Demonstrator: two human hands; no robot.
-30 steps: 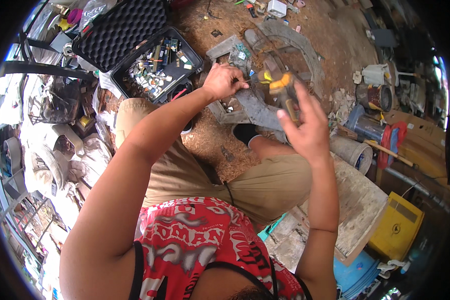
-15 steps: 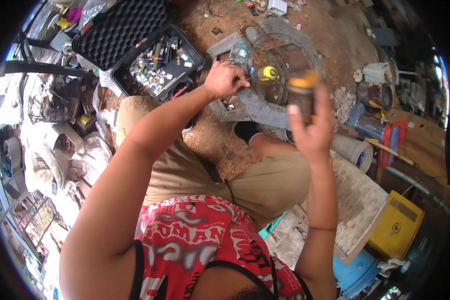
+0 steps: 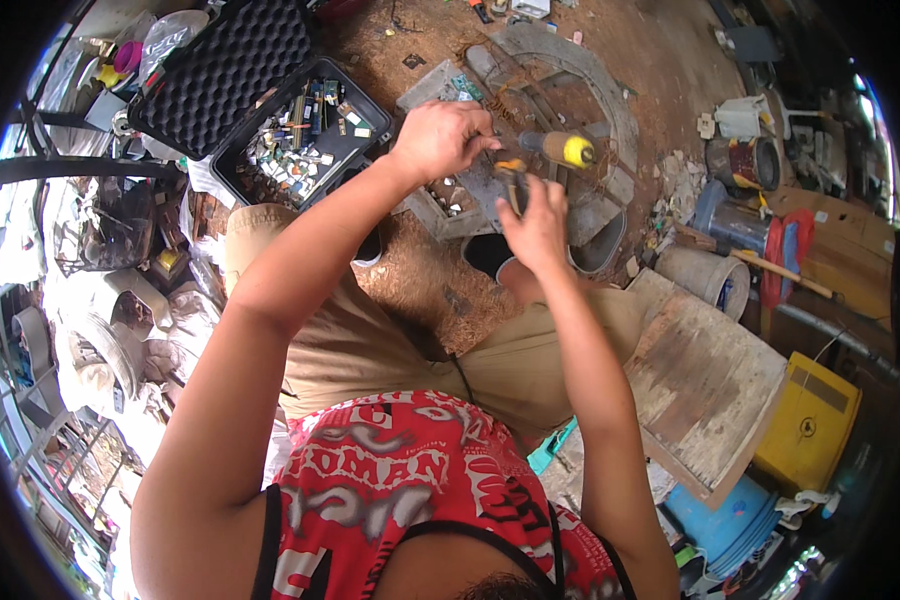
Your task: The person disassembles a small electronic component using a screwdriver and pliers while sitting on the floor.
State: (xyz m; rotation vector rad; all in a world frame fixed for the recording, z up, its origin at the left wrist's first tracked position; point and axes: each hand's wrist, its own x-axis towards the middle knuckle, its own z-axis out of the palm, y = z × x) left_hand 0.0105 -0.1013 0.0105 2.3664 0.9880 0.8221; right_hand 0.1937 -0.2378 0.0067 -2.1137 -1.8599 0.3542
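My left hand [image 3: 445,140] is closed in a pinch above the grey metal-looking frame [image 3: 530,218]; whatever sits between its fingertips is too small to make out. Close beside it, my right hand [image 3: 538,225] grips a dark tool with an orange part [image 3: 512,180], whose kind is hidden by blur and fingers. A tool with a yellow-ended, dark handle [image 3: 570,150] lies on the frame just beyond my right hand. Farther off, a small green circuit board [image 3: 465,87] rests on the frame's upper left part.
At the left, an open black case [image 3: 385,125] holds circuit boards and chips, its foam-lined lid [image 3: 235,70] tipped back. To the right are a wooden board [image 3: 715,375], a grey bucket [image 3: 705,275], a yellow box [image 3: 810,425] and a blue tub [image 3: 725,530].
My right hand has swung left and inward with the dark-and-orange tool, coming close to my left hand. My left hand keeps its pinch near the same spot.
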